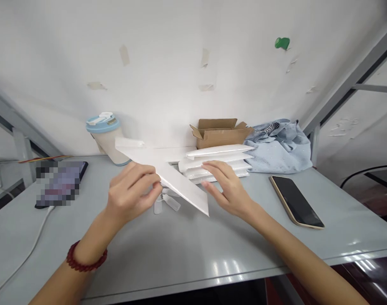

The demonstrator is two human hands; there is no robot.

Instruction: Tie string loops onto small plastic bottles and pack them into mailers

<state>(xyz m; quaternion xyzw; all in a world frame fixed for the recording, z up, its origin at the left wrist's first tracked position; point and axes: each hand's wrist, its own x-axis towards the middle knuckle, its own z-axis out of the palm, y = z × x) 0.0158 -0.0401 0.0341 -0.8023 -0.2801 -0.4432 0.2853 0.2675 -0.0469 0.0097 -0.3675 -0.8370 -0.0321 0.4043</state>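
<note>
My left hand [134, 190], with a red beaded bracelet on its wrist, pinches a flat white packet [187, 188] by its near edge. The packet is tilted above the table, one corner pointing down to the right. Beside it my right hand [227, 188] is open, fingers spread and holding nothing. Its fingertips overlap a stack of several white packets [220, 156] in view; whether they touch it I cannot tell. Below the held packet lie several small translucent plastic pieces [171, 202], partly hidden by it and by my left hand.
An open cardboard box [223, 137] stands behind the stack, beside a light blue cloth bag [282, 148]. One phone [297, 202] lies at right; another, pixelated phone [62, 184] with a white cable is at left. A cup with a blue lid [106, 137] stands near the wall.
</note>
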